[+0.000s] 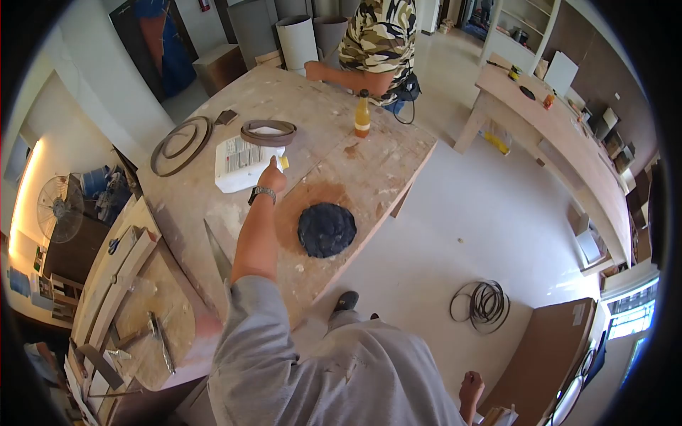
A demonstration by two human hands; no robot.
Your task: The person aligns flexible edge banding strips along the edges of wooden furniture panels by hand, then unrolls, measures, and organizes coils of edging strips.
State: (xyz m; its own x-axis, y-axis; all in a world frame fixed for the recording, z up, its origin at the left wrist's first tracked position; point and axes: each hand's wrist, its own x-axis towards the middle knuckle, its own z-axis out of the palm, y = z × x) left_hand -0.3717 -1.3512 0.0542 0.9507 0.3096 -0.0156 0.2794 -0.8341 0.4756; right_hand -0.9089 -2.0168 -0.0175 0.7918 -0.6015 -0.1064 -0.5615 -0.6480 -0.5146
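My left hand reaches over the wooden table to a white plastic container with a printed label and a yellow cap. The fingers are curled at the container's cap end; what they grip there is hard to make out. Rolled brown belts rest on top of the container. Nearer to me lies a dark, crumpled round bundle. Down at the lower right, away from the table, hangs my right hand, its fingers curled and nothing visible in them.
On the table stand a bottle and looped belts. A person in camouflage leans at the far edge. Coiled strips lie on the floor, near a large brown box. A second workbench runs along the right.
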